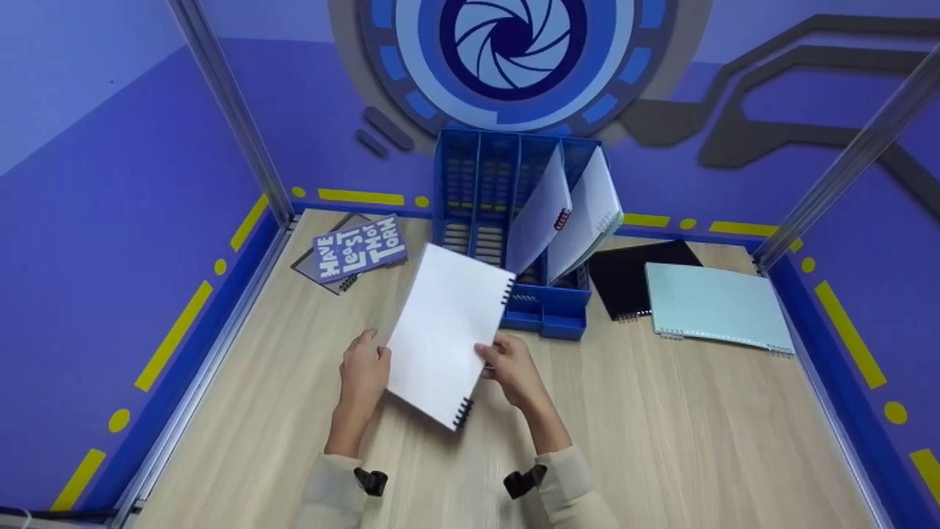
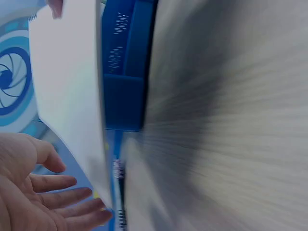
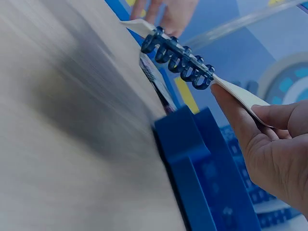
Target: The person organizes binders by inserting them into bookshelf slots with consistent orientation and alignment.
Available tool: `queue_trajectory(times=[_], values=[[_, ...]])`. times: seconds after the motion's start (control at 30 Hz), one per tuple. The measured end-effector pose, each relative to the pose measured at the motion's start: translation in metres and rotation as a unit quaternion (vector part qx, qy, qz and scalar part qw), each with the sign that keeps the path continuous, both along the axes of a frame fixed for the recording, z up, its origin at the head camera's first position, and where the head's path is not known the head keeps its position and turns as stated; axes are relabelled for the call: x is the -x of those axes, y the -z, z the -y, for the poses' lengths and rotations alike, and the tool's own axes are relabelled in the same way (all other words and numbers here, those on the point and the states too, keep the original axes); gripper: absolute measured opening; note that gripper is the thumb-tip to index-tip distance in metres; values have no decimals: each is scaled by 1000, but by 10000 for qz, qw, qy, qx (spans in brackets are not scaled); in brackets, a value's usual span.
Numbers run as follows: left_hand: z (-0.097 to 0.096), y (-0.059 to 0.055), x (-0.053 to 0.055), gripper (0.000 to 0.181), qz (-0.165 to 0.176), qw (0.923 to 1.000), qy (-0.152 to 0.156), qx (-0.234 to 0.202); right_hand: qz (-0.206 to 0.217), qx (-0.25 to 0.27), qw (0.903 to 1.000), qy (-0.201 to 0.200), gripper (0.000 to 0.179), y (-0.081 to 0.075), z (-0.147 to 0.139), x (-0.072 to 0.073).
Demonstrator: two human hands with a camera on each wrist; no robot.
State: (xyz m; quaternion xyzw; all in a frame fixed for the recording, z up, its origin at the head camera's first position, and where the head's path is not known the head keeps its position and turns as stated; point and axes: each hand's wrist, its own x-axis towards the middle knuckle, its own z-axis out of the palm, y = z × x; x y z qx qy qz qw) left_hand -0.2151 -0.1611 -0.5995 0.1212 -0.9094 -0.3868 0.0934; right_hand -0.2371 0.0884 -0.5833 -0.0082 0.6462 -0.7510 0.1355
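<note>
A white spiral notebook (image 1: pixel 448 330) with black rings is held tilted above the table, in front of the blue file rack (image 1: pixel 547 323). My right hand (image 1: pixel 514 367) pinches its ringed edge between thumb and fingers, as the right wrist view also shows with the hand (image 3: pixel 279 139) beside the black rings (image 3: pixel 178 57). At the notebook's left edge is my left hand (image 1: pixel 363 371). In the left wrist view that hand (image 2: pixel 43 192) has its fingers spread loosely beside the white page (image 2: pixel 70 72), gripping nothing; whether it touches the edge I cannot tell.
Two notebooks, one with a white cover (image 1: pixel 540 213) and one with pale pages (image 1: pixel 587 217), stand in the rack's right compartments. A purple lettered notebook (image 1: pixel 360 248) lies on a grey one at left. To the right, a mint notebook (image 1: pixel 716 305) overlaps a black notebook (image 1: pixel 624 275).
</note>
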Motion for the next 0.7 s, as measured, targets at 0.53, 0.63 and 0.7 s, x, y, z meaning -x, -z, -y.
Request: queue_trajectory(times=[0.53,0.63,0.7], values=[[-9,27,73,41,-347,9912,676,-1088,-343,-16,9944,998,32,-28,-63,-16],[-11,29,83,43,-288,9887,755,-1260,-324,-85,9932,1119,31,-30,-67,-17],[-14,31,88,43,-286,9872,785,-1358,-296,-161,9922,1204,31,-32,-70,-19]])
